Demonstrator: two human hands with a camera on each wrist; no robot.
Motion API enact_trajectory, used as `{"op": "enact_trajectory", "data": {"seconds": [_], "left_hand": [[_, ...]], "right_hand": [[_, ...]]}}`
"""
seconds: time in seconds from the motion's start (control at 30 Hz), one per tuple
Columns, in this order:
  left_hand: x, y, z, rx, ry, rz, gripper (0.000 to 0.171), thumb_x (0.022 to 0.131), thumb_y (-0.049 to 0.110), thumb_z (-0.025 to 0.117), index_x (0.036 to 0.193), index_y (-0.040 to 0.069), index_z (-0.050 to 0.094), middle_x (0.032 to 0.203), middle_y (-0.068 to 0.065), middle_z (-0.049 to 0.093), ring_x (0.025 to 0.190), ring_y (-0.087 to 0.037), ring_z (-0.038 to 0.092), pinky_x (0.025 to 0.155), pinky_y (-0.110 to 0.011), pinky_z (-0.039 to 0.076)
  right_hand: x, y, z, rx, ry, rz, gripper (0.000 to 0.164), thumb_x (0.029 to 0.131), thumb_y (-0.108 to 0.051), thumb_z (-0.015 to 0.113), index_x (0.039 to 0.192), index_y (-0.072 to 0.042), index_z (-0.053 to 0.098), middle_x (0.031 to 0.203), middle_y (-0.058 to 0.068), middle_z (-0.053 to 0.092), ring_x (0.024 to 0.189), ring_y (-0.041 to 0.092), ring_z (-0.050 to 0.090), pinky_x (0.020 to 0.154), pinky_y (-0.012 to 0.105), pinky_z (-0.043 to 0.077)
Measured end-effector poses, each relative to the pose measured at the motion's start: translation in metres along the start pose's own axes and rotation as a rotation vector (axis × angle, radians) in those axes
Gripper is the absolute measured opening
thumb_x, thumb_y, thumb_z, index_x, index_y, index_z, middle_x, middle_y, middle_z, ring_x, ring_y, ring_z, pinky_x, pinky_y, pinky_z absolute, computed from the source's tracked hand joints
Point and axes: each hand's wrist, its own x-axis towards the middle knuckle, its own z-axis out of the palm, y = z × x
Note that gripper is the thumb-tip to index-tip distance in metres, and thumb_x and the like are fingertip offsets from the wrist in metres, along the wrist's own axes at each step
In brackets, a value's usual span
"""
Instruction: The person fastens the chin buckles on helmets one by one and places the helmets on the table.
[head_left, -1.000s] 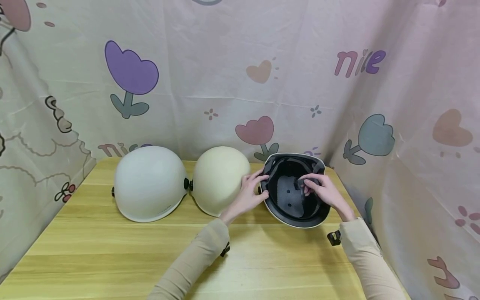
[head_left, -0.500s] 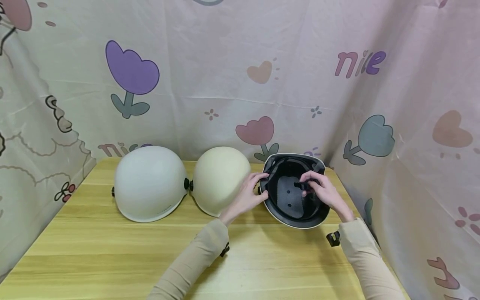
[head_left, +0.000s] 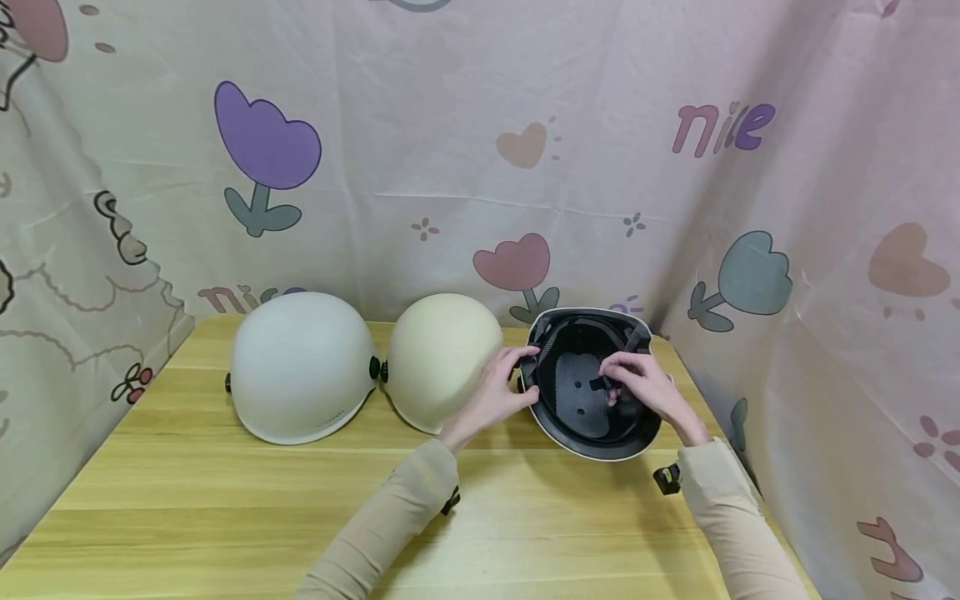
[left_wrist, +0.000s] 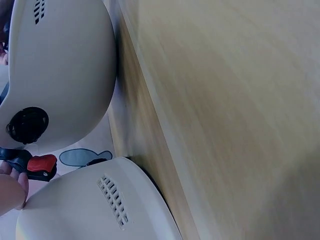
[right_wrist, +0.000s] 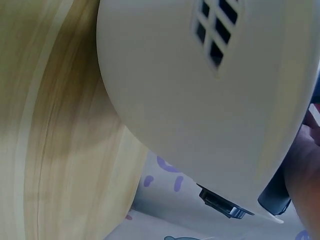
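Note:
An upturned helmet [head_left: 581,443] stands toward the right of the table, its black inside facing up. My left hand [head_left: 491,396] holds its left rim, fingers above and thumb below. Beside that hand, in the left wrist view, hangs a black strap with a red-buttoned buckle [left_wrist: 42,164]; whether the fingers grip the strap I cannot tell. Over the helmet's opening, my right hand [head_left: 645,385] pinches a black chin strap [head_left: 600,383] between thumb and fingers. The right wrist view mostly shows the pale shell [right_wrist: 190,110], hiding the fingertips.
Two more helmets sit dome-up to the left: a white one [head_left: 300,367] and a cream one [head_left: 442,358], their side knobs close together. All are on a wooden table [head_left: 225,508]. A patterned curtain [head_left: 420,150] hangs behind and along both sides.
My right hand, with the black strap, has shifted slightly and sits a little lower over the helmet's inside. The left hand keeps its place on the rim, and the other helmets stay put.

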Motion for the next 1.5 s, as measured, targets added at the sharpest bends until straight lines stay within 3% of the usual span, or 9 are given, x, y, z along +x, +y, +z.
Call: {"op": "enact_trajectory", "data": {"seconds": [0.2, 0.47, 0.63, 0.8, 0.97, 1.1, 1.3, 1.5], "left_hand": [[0.0, 0.001, -0.001, -0.007, 0.005, -0.007, 0.062, 0.079, 0.011, 0.073, 0.139, 0.014, 0.056, 0.138, -0.013, 0.058, 0.128, -0.03, 0.053, 0.107, -0.052, 0.039], [0.0, 0.001, -0.003, 0.001, 0.019, 0.007, 0.065, 0.078, 0.015, 0.076, 0.139, 0.017, 0.056, 0.134, -0.012, 0.059, 0.127, -0.03, 0.053, 0.104, -0.051, 0.037], [0.001, 0.0, -0.005, -0.1, 0.017, 0.04, 0.064, 0.078, 0.009, 0.078, 0.138, 0.013, 0.056, 0.133, -0.014, 0.059, 0.124, -0.028, 0.054, 0.103, -0.049, 0.045], [0.002, 0.0, -0.007, -0.207, 0.013, 0.024, 0.061, 0.082, 0.008, 0.08, 0.138, 0.011, 0.056, 0.127, -0.014, 0.063, 0.115, -0.026, 0.059, 0.092, -0.044, 0.052], [0.005, 0.002, -0.008, -0.273, -0.022, 0.012, 0.05, 0.086, 0.004, 0.076, 0.134, 0.007, 0.06, 0.114, -0.017, 0.065, 0.102, -0.026, 0.063, 0.091, -0.039, 0.056], [0.005, 0.005, -0.01, -0.317, -0.038, -0.041, 0.046, 0.088, 0.002, 0.075, 0.131, 0.004, 0.062, 0.115, -0.017, 0.064, 0.1, -0.023, 0.063, 0.09, -0.04, 0.058], [0.004, 0.002, -0.012, -0.398, 0.015, -0.148, 0.045, 0.087, 0.004, 0.077, 0.13, 0.005, 0.064, 0.119, -0.018, 0.067, 0.105, -0.029, 0.064, 0.098, -0.044, 0.054], [0.002, -0.004, -0.017, -0.395, 0.095, -0.155, 0.039, 0.086, 0.005, 0.078, 0.123, -0.001, 0.066, 0.113, -0.017, 0.069, 0.104, -0.021, 0.065, 0.1, -0.034, 0.054]], "right_hand": [[0.0, 0.002, 0.002, -0.113, 0.039, -0.085, 0.012, 0.094, -0.002, 0.068, 0.103, 0.004, 0.064, 0.086, 0.023, 0.068, 0.068, 0.015, 0.07, 0.069, 0.02, 0.057], [-0.002, -0.011, 0.006, -0.182, 0.304, -0.23, 0.013, 0.087, 0.012, 0.069, 0.1, 0.011, 0.069, 0.088, 0.029, 0.069, 0.071, 0.0, 0.064, 0.069, 0.008, 0.051], [-0.009, -0.032, 0.006, -0.269, 0.42, -0.245, 0.01, 0.084, 0.011, 0.072, 0.095, 0.01, 0.072, 0.09, 0.028, 0.071, 0.076, -0.006, 0.061, 0.072, 0.008, 0.047], [-0.014, -0.032, 0.002, -0.265, 0.409, -0.182, 0.009, 0.085, 0.009, 0.072, 0.095, 0.009, 0.072, 0.089, 0.027, 0.072, 0.074, -0.006, 0.063, 0.071, 0.007, 0.048], [-0.015, -0.025, -0.001, -0.215, 0.397, -0.164, 0.01, 0.085, 0.01, 0.072, 0.095, 0.01, 0.072, 0.085, 0.019, 0.073, 0.071, -0.004, 0.063, 0.067, 0.009, 0.049], [-0.017, -0.022, -0.003, -0.209, 0.401, -0.174, 0.01, 0.085, 0.01, 0.072, 0.095, 0.01, 0.071, 0.086, 0.016, 0.074, 0.072, -0.003, 0.063, 0.068, 0.008, 0.05], [-0.018, -0.019, -0.005, -0.204, 0.443, -0.181, 0.01, 0.085, 0.01, 0.072, 0.095, 0.011, 0.071, 0.084, 0.017, 0.073, 0.071, -0.004, 0.065, 0.068, 0.008, 0.052], [-0.019, -0.014, -0.007, -0.21, 0.45, -0.166, 0.009, 0.085, 0.009, 0.072, 0.094, 0.011, 0.071, 0.084, 0.016, 0.073, 0.071, -0.004, 0.064, 0.068, 0.008, 0.051]]}}
